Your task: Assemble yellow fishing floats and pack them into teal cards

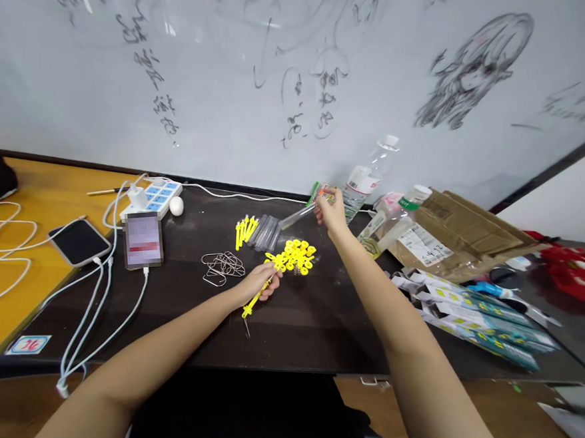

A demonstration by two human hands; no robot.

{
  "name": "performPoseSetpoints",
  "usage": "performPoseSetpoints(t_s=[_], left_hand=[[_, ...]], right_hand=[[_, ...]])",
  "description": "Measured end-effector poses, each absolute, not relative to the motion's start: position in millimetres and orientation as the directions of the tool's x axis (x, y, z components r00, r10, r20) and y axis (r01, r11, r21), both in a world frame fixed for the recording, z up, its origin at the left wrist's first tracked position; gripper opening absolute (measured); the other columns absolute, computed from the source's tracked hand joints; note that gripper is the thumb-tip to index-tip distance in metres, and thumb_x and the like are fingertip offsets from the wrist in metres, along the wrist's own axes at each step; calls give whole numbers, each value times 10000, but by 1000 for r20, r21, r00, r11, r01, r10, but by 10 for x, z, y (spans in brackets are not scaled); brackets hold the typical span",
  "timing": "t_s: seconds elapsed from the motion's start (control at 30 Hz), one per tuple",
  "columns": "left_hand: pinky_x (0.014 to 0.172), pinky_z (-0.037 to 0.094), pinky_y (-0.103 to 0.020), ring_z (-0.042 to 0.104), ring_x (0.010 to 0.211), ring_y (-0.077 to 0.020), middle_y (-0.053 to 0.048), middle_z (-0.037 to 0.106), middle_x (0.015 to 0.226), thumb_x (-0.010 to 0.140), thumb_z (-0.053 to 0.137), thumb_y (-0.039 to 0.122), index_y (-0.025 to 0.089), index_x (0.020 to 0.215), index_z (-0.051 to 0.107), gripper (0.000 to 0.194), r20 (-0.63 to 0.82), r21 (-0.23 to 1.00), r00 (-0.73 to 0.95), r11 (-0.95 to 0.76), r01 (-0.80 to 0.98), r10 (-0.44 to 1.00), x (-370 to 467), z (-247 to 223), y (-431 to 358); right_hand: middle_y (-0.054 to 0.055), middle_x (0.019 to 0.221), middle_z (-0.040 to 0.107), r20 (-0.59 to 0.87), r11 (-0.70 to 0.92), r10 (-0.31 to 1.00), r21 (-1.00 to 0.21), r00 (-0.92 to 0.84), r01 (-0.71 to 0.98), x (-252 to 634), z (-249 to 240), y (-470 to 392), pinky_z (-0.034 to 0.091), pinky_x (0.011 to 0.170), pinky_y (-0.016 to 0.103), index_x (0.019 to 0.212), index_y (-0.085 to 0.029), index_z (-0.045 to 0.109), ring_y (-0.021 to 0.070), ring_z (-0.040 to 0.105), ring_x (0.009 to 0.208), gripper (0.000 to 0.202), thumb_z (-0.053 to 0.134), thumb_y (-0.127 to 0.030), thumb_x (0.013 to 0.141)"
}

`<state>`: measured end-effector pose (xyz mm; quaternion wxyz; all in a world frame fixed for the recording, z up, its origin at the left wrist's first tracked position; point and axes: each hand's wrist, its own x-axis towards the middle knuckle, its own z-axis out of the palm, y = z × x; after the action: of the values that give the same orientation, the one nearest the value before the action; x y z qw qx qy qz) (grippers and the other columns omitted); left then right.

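My left hand (261, 282) is closed on a yellow plastic rod (252, 304), with a thin metal hook (246, 327) hanging from its lower end. Beside that hand lies a pile of yellow ring-like pieces (299, 256). Farther right, my right hand (330, 210) pinches the end of a clear tube (298, 215), which slants down toward a bundle of clear tubes (264, 233). Several yellow rods (246, 231) lie left of the bundle. A tangle of metal hooks (223, 267) rests on the dark table (189, 319).
Phones (80, 241) (142, 240), white cables and a power strip (157, 199) are at the left. Bottles (367, 180) (395, 220), a cardboard parcel (448, 235) and long printed boxes (480, 319) stand or lie at the right. A whiteboard (214, 104) rises behind.
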<state>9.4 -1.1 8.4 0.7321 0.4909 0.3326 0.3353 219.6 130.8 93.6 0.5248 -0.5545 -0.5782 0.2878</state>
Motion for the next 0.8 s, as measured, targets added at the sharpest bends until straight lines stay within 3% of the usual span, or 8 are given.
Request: performPoseSetpoints(t_s=[0.1, 0.17, 0.23, 0.4, 0.8], left_hand=[[289, 248, -133, 308, 311, -34, 81, 436, 524, 852, 477, 397, 179, 841, 433, 223, -112, 956, 536, 238, -171, 837, 109, 68, -22], [288, 261, -134, 316, 313, -31, 77, 450, 527, 842, 500, 457, 173, 841, 440, 290, -83, 967, 529, 196, -161, 844, 116, 55, -24], [286, 262, -134, 319, 309, -29, 72, 464, 523, 834, 508, 507, 168, 842, 450, 344, -64, 978, 537, 159, -133, 841, 116, 43, -22], [275, 241, -132, 300, 294, -29, 72, 463, 490, 836, 495, 550, 170, 822, 460, 382, -67, 991, 625, 124, -48, 778, 87, 29, -11], [270, 248, -126, 299, 302, -24, 90, 410, 493, 825, 501, 577, 175, 800, 447, 405, -105, 993, 659, 108, 36, 745, 73, 80, -36]], right_hand=[[-8, 809, 651, 128, 127, 992, -990, -18, -57, 2156, 818, 903, 457, 530, 224, 833, -236, 455, 108, 576, 617, 277, 650, -396, 717], [-7, 816, 685, 58, 33, 990, -982, -130, -187, 2073, 647, 614, 477, 538, 218, 746, -226, 434, 108, 604, 640, 332, 725, -360, 658], [-9, 797, 703, 9, -37, 985, -965, -175, -258, 1967, 464, 371, 511, 570, 245, 789, -233, 480, 130, 638, 670, 331, 758, -329, 636], [23, 931, 722, 45, -29, 978, -939, -205, -343, 1803, 241, 101, 562, 715, 337, 1043, -247, 556, 188, 685, 818, 435, 755, -323, 663], [18, 1010, 706, 115, 53, 982, -930, -151, -365, 1842, 260, 35, 560, 784, 350, 1081, -274, 516, 202, 701, 881, 443, 735, -357, 706]])
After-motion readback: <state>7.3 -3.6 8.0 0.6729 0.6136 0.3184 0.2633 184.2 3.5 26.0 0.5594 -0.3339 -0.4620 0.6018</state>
